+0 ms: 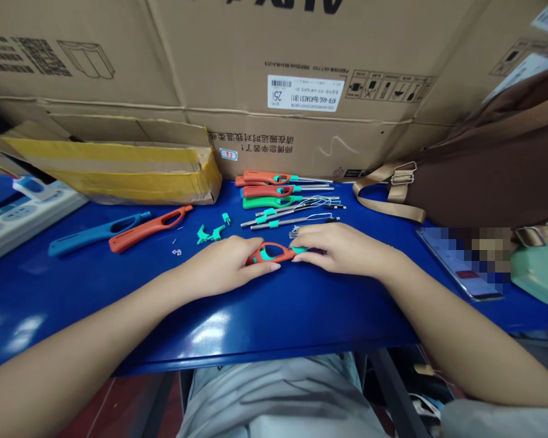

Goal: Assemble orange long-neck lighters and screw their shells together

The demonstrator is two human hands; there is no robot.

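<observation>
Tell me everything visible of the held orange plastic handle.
The orange plastic-looking handle has an oval opening showing a teal inner piece, plus a teal end piece at its right. It is held crosswise over the glossy blue table; the left hand covers its left end, the right hand grips the other.

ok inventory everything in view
held handle: 1, orange, centre
lighters: several, orange, green, back
rods: several, silver, near lighters
loose handles: 2, blue, orange, left
pieces: 3, teal, left of centre
bits: few, white, left
power strip: 1, white, far left
taped box: 1, yellow, back left
cardboard: 1, brown, behind
bag: 1, brown, right
phone: 1, grey, right
object: 1, green, far right
table: 1, blue, beneath
left hand: 1, handle's left end
right hand: 1, handle's right end
</observation>
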